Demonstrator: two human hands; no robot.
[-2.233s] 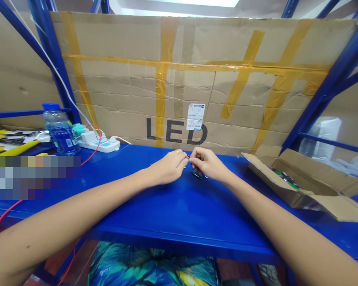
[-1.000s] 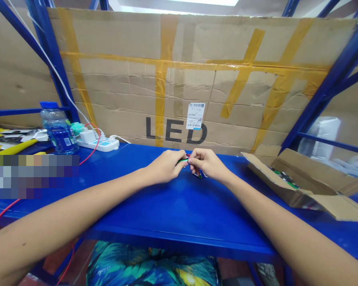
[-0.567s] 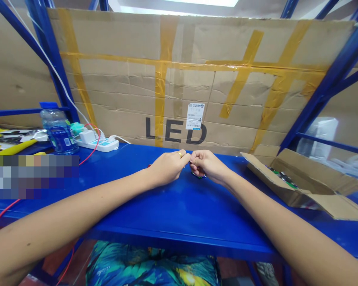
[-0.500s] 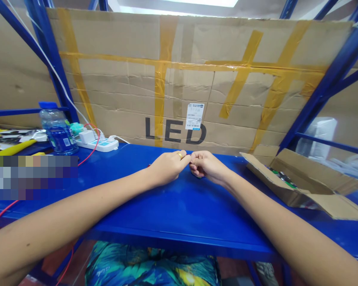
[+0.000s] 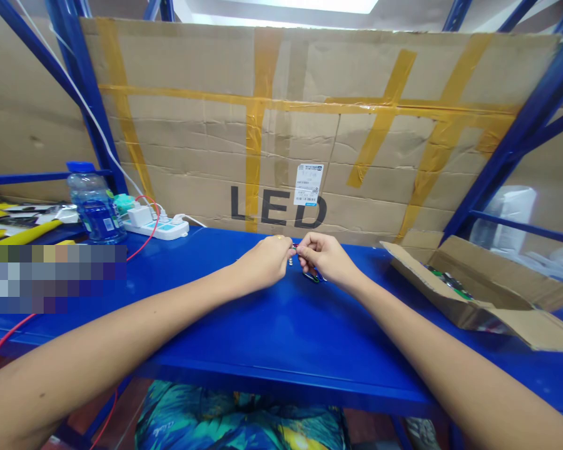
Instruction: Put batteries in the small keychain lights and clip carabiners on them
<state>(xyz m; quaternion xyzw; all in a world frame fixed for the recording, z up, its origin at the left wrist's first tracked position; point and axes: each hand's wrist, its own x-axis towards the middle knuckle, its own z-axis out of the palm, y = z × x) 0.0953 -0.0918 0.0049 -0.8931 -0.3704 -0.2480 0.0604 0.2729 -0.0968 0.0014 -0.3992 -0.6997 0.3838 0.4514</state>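
My left hand (image 5: 266, 259), with a ring on one finger, is closed in a pinch above the blue table (image 5: 281, 331). A small shiny metal piece (image 5: 290, 262) pokes out beneath its fingertips. Right beside it, my right hand (image 5: 323, 255) is pinched with thumb and forefinger together. A bit of red shows in the narrow gap between both hands. Thin coloured wires (image 5: 314, 277), dark, green and white, hang from under my right hand close to the table. What they lead to is hidden by the fingers.
An open cardboard box (image 5: 478, 287) holding green circuit boards (image 5: 450, 282) stands at the right. A bottle of blue liquid (image 5: 96, 206), a white power strip (image 5: 162, 228) and a red cable (image 5: 152, 228) are at the left. A large LED carton (image 5: 201, 144) stands behind.
My hands have come slightly apart and turned a little, so the metal piece and the coloured wires show more. The whole view has shifted slightly to the right.
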